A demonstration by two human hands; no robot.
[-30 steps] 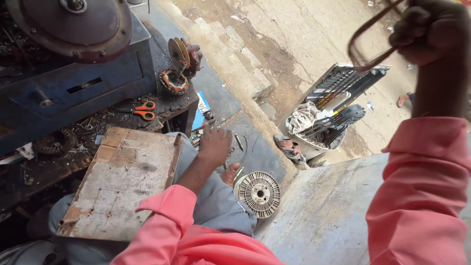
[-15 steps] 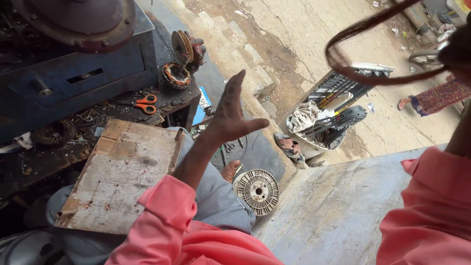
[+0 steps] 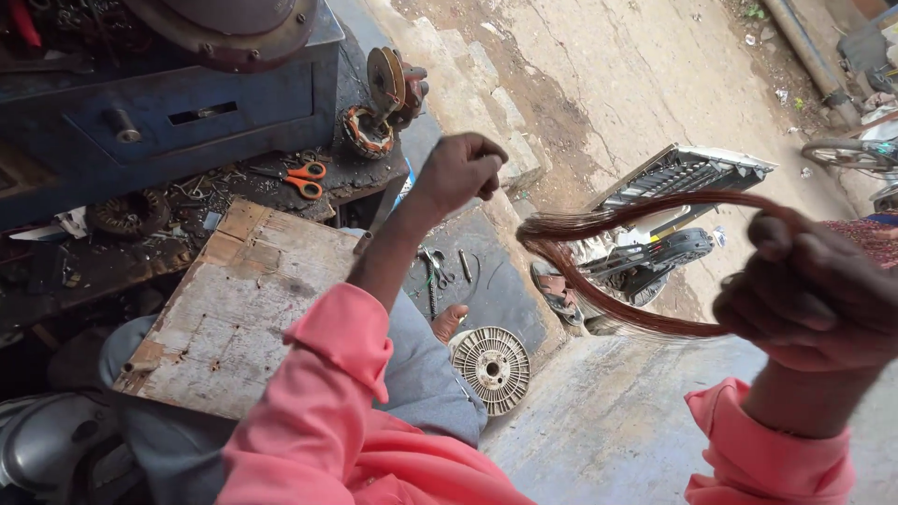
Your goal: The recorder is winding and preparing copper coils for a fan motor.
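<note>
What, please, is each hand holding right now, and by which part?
The right hand grips a loop of copper wire at one end of the loop. The left hand is closed in a fist; whether it holds anything cannot be told.

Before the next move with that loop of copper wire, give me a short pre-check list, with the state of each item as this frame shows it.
1. Right hand gripping the copper wire loop: ok, fingers closed round one end.
2. Left hand free of the loop: ok, raised in a loose fist, apart from it; whether it pinches a strand, cannot tell.
3. Loop strands bundled together: ok, no stray strands seen.
4. Wooden board on the lap steady: cannot tell.
5. Orange scissors within view on the bench: ok.
6. Ribbed metal disc clear of the loop: ok, it lies well below.
</note>
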